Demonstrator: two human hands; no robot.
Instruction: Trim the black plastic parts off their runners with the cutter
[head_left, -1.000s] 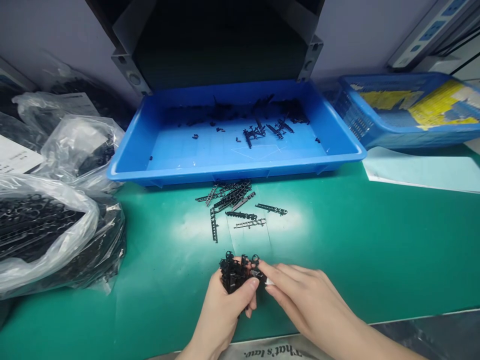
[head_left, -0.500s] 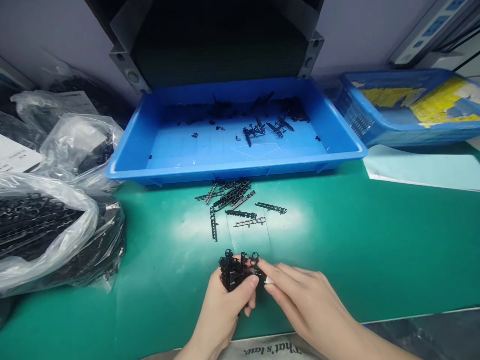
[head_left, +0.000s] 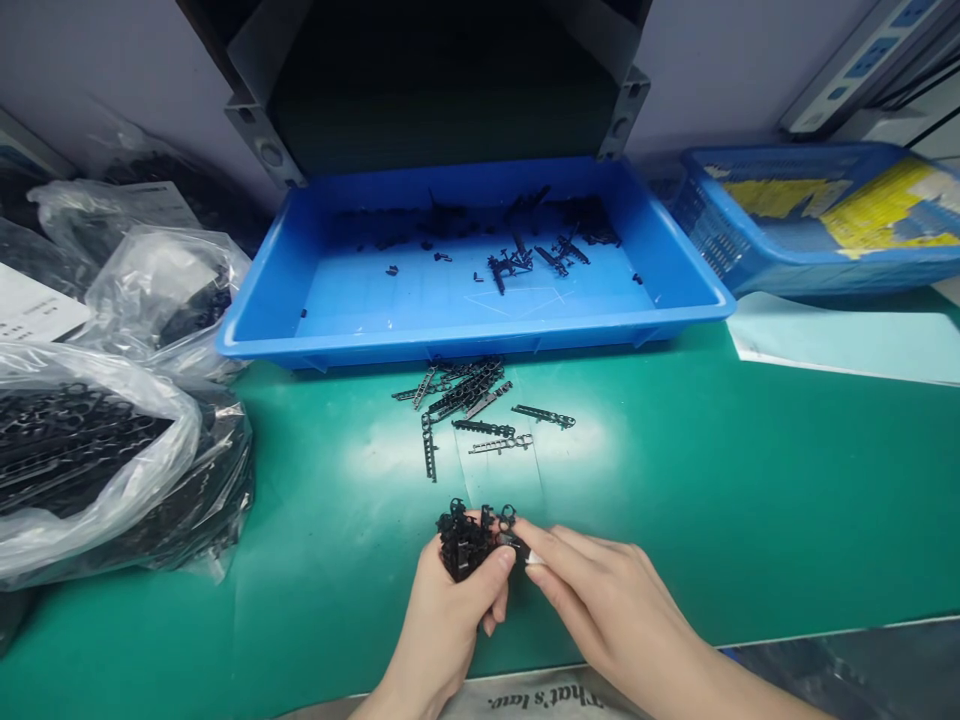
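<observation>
My left hand [head_left: 448, 620] is closed around a bunch of small black plastic parts [head_left: 466, 540] low over the green mat [head_left: 712, 480]. The fingertips of my right hand [head_left: 600, 600] pinch one black piece at the right edge of that bunch. Beyond the hands, a loose pile of black plastic strips [head_left: 469, 408] lies on the mat, just in front of the blue tray [head_left: 480, 335].
The blue tray holds scattered black bits at its back. Clear bags of black parts [head_left: 112, 460] sit at the left. A blue basket with yellow sheets [head_left: 817, 215] and a pale paper sheet [head_left: 840, 340] lie at the right. A dark machine opening [head_left: 442, 80] rises behind the tray.
Both hands stay together over the bunch; they have shifted very slightly up and left. Nothing else has moved.
</observation>
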